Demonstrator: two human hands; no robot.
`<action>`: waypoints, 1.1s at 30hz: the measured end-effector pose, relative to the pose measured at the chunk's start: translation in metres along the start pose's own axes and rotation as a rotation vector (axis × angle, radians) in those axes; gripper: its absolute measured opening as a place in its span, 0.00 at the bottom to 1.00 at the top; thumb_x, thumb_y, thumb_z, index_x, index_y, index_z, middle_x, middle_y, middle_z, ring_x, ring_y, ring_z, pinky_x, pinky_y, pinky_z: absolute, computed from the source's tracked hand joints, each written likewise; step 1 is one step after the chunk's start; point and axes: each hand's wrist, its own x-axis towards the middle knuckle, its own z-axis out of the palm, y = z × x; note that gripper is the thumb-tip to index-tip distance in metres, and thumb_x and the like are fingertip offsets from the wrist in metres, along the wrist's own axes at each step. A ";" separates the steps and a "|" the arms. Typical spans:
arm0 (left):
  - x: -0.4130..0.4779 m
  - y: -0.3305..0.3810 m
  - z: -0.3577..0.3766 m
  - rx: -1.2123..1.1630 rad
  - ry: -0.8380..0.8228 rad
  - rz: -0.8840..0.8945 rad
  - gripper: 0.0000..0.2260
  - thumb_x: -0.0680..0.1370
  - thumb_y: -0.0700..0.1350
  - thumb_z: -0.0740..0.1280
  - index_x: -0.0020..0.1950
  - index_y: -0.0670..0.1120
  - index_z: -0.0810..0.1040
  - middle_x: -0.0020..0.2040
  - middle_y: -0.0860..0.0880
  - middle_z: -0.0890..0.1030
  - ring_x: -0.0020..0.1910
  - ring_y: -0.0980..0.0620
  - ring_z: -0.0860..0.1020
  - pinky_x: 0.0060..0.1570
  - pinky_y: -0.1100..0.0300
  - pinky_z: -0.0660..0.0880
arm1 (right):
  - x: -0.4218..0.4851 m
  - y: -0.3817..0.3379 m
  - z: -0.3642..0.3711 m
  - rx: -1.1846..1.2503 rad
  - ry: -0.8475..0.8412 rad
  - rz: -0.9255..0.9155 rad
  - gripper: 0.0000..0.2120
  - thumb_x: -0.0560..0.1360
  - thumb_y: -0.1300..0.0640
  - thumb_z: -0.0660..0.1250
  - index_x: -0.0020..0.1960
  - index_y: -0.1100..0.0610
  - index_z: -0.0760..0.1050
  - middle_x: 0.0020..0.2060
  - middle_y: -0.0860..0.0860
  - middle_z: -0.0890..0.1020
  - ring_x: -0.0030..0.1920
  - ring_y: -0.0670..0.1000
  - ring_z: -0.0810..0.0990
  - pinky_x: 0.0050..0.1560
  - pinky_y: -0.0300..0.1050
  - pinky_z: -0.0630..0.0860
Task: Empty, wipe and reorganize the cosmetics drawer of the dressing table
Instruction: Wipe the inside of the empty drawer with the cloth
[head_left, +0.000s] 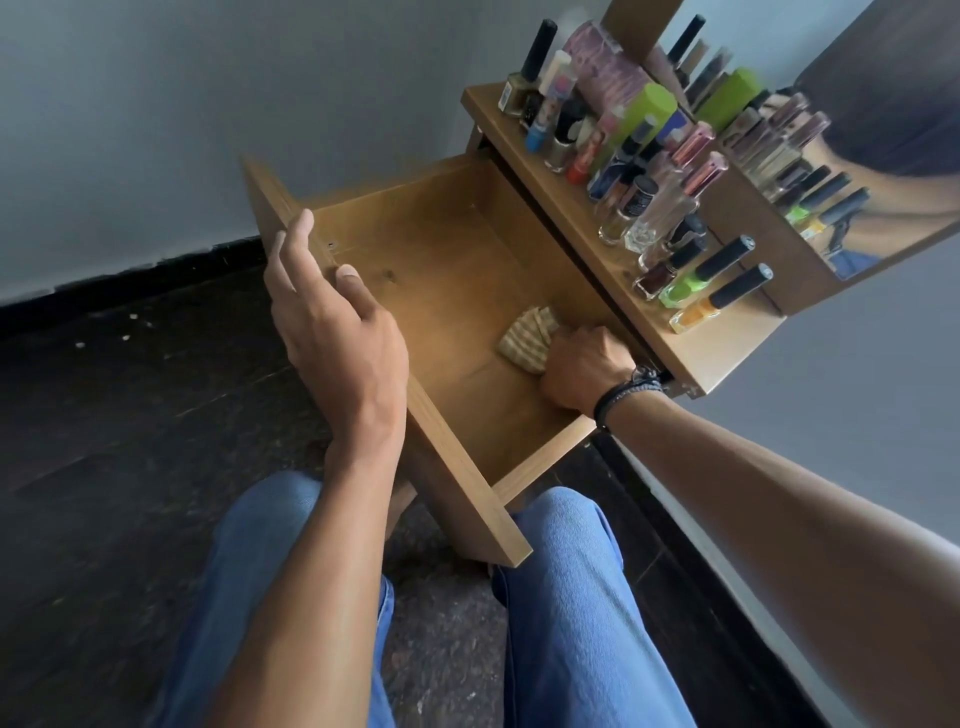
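Note:
The wooden drawer (441, 249) is pulled out of the dressing table and holds nothing but a cloth. My right hand (582, 371) is inside it near the right wall, gripping a bunched beige striped cloth (527, 338) against the drawer floor. My left hand (332, 317) rests on the drawer's front panel (457, 483), thumb over the inner edge, fingers loose and straight. Several cosmetics bottles (639, 176) stand on the dressing table top (722, 348).
A mirror (810, 171) stands behind the bottles and reflects them. My knees in blue jeans (566, 597) sit under the drawer front. Dark floor (130, 415) lies to the left, pale walls on both sides.

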 end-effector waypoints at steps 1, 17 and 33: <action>0.000 0.000 -0.001 -0.005 0.001 -0.006 0.20 0.81 0.37 0.60 0.73 0.47 0.70 0.71 0.46 0.73 0.68 0.51 0.72 0.53 0.83 0.61 | 0.000 0.000 0.001 -0.002 0.023 -0.015 0.14 0.79 0.57 0.65 0.64 0.59 0.76 0.57 0.56 0.80 0.55 0.57 0.81 0.42 0.48 0.75; 0.009 -0.013 -0.003 -0.099 0.032 -0.049 0.21 0.81 0.39 0.60 0.73 0.50 0.71 0.68 0.56 0.73 0.69 0.56 0.71 0.63 0.73 0.66 | -0.054 -0.036 -0.008 0.478 -0.211 -0.252 0.06 0.72 0.55 0.68 0.44 0.56 0.72 0.38 0.51 0.78 0.41 0.52 0.79 0.34 0.41 0.71; 0.014 -0.018 -0.006 -0.128 0.005 -0.030 0.20 0.80 0.40 0.61 0.72 0.50 0.71 0.70 0.53 0.74 0.69 0.55 0.73 0.66 0.59 0.71 | -0.031 0.007 -0.032 0.134 -0.119 -0.557 0.29 0.69 0.27 0.68 0.65 0.40 0.74 0.51 0.41 0.83 0.49 0.47 0.81 0.54 0.47 0.79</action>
